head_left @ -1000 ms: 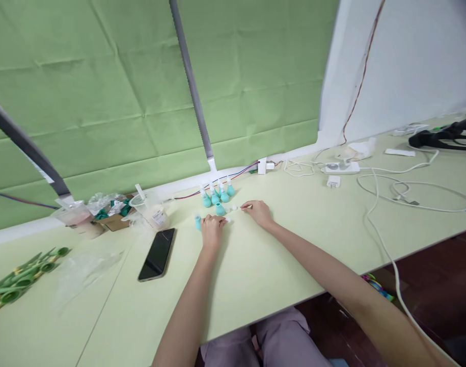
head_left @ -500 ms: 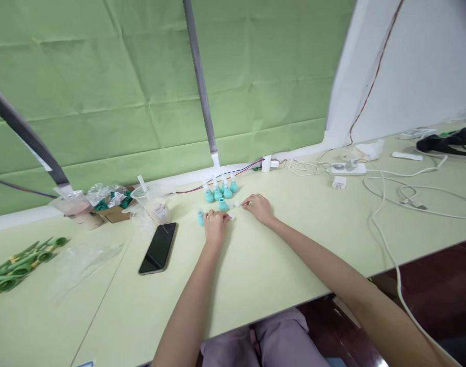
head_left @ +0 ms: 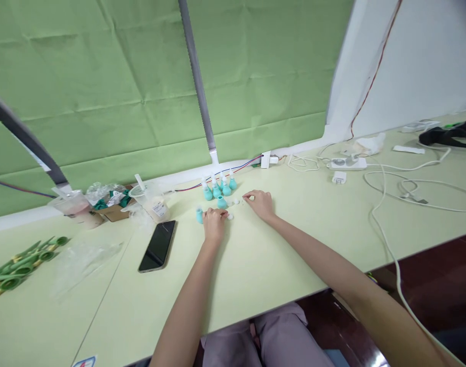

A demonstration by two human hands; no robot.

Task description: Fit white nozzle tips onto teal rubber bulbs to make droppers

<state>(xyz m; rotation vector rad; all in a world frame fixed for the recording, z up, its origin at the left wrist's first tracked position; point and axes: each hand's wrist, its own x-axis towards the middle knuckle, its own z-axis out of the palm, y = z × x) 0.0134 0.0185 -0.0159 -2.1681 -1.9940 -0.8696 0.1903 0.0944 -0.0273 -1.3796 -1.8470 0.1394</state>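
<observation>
My left hand (head_left: 214,224) rests low over the table with its fingers closed. A small white piece (head_left: 229,216) shows at its fingertips; whether they grip it I cannot tell. Just left of that hand stands a teal bulb-shaped bottle (head_left: 199,215) with an uncapped top. Another open teal bottle (head_left: 221,202) stands behind the hand. My right hand (head_left: 260,204) has thumb and forefinger pinched together near the tabletop; anything between them is too small to make out. Between the hands lie small white parts (head_left: 236,201). Farther back, several teal bottles (head_left: 216,191) with clear-white pointed tops stand grouped.
A black phone (head_left: 158,245) lies left of my left arm. Behind it are a plastic cup (head_left: 154,204), a small cardboard box (head_left: 116,211) and another cup (head_left: 78,210). Green tubular stems (head_left: 22,267) lie far left. A power strip (head_left: 347,163) and white cables (head_left: 383,204) occupy the right side.
My right fingertips have moved slightly away from the small white parts, which now show apart from them. My left hand stays nearly in place. The whole view has shifted a little.
</observation>
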